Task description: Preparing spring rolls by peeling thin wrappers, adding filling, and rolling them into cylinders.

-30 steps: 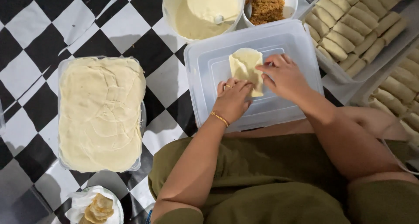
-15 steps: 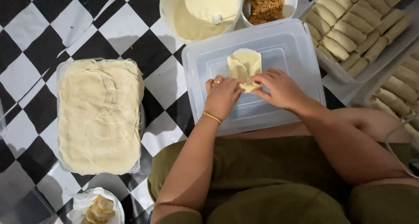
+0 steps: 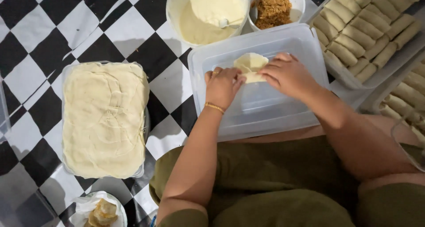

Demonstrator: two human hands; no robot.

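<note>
On top of the upturned clear plastic lid [image 3: 283, 107], the left hand [image 3: 223, 85] and the right hand [image 3: 287, 74] met over a pale thin wrapper [image 3: 250, 64], both pressing on its lower folded edge with fingers curled narrow and pinching the dough rather than spread flat. The left hand wore a ring and a thin gold bracelet [image 3: 214, 106] at the wrist. The wrapper lay near the far middle of the lid, its upper half showing beyond the fingertips, its lower part hidden beneath them. Just past the lid stood a large white bowl of pale batter [image 3: 208, 12] with a spoon sunk in it, and beside that a smaller white bowl of brown shredded filling [image 3: 274, 8]. To the right of the lid, a tray of finished pale rolls [image 3: 363, 28] lay in close rows, with a second tray of rolls [image 3: 407, 98] nearer the person's right knee. To the left, well apart from the hands, a clear rectangular container held a stack of flat wrappers [image 3: 104, 118]. Near the bottom left sat a small dish with scraps on paper [image 3: 99, 211]. Everything rested on a black-and-white checkered floor [image 3: 40, 41].
</note>
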